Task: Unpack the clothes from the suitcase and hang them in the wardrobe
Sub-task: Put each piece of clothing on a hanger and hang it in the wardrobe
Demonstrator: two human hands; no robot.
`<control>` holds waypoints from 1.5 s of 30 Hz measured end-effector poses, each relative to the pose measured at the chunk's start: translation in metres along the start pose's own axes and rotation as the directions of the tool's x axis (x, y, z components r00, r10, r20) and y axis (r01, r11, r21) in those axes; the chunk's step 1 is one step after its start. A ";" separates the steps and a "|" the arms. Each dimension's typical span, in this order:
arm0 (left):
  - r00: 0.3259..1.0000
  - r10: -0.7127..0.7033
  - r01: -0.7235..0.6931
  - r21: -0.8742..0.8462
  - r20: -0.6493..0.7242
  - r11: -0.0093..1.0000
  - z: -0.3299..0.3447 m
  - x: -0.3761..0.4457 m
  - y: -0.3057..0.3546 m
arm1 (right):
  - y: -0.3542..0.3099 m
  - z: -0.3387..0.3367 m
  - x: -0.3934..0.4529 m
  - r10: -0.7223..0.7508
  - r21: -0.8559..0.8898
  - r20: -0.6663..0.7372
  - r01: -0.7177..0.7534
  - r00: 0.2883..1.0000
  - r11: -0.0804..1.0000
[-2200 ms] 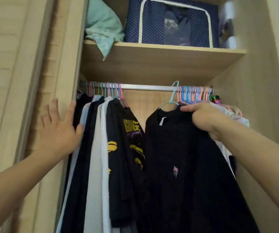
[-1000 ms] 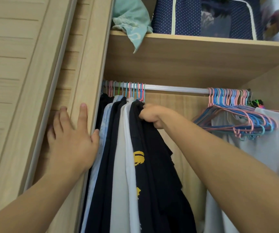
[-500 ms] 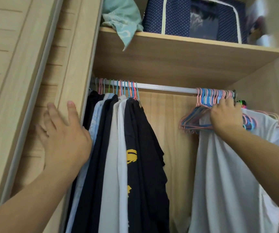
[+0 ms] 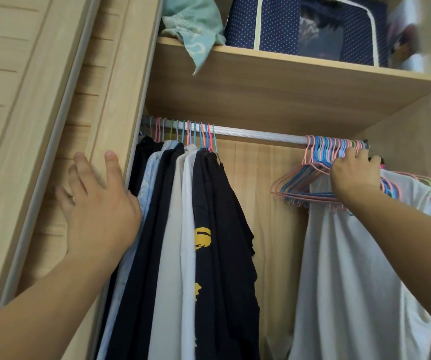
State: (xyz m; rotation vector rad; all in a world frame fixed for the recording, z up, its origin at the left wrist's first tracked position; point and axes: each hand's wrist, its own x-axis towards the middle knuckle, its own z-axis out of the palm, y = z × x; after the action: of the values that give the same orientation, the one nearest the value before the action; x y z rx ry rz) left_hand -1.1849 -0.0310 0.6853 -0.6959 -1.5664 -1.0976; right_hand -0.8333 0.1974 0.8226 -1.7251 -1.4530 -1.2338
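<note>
A silver wardrobe rail runs under a wooden shelf. At its left end hang several dark and white garments, the outermost a black shirt with a yellow print. At the right end a bunch of empty pink and blue hangers hangs beside a white garment. My right hand reaches up into that bunch, fingers curled round the hanger hooks. My left hand lies flat with spread fingers against the wardrobe's wooden side panel. No suitcase is visible.
The shelf above the rail carries a crumpled teal cloth and a navy dotted storage box. A louvred sliding door fills the left. The rail's middle stretch is bare, with the wooden back wall behind it.
My right hand hung the black shirt, slid it left against the other garments, then moved to the right end and took hold among the empty hangers. My left hand stayed on the side panel.
</note>
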 end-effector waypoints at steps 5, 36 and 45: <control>1.000 0.009 -0.009 0.005 -0.005 1.000 0.001 0.000 0.000 | 0.001 0.005 0.002 -0.029 -0.018 0.080 0.030 0.996 0.999; 0.928 0.300 -0.147 -0.524 0.220 0.839 -0.067 -0.044 0.153 | 0.060 0.011 -0.085 0.172 0.894 -0.125 0.036 0.977 0.447; 0.828 0.387 0.124 -0.805 0.407 0.581 -0.108 -0.322 0.278 | 0.308 0.086 -0.417 0.075 0.877 0.480 -0.476 0.874 -0.060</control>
State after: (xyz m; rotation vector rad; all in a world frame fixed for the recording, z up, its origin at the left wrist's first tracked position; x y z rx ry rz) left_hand -0.8096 0.0178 0.4625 -1.8925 -1.3438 -1.5946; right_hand -0.5086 0.0108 0.4542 -0.9354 -1.3452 0.4999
